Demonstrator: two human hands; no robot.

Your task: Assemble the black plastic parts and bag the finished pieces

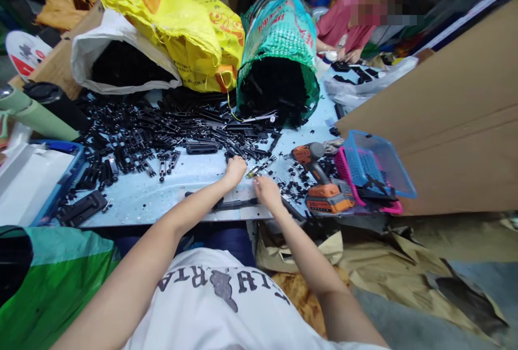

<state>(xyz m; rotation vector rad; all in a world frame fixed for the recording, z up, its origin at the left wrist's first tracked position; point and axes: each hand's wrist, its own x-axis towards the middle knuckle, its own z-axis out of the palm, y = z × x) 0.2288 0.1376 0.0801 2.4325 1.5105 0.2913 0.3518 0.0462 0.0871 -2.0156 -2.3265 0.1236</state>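
Note:
My left hand (pixel 236 171) is at the near edge of a heap of black plastic parts (pixel 133 134), its fingers curled together. A dark piece shows at those fingertips, but what they grip is too small to make out. Close by on the right, my right hand (pixel 267 191) has its fingers pinched; what they hold is unclear. Just beyond them lies a slim metallic piece with a yellowish end (pixel 251 173). Below both hands, a long black bar (pixel 237 204) rests along the table's front edge. An orange and black cordless driver (pixel 318 172) stands to the right.
Behind the heap lie a white sack (pixel 125 29), a yellow sack (pixel 170 26) and a green sack (pixel 279 42), with a wrench (pixel 263 118) before it. Blue and pink baskets (pixel 376 161) stand right, beside a cardboard panel (pixel 457 112). A co-worker (pixel 343 26) sits across.

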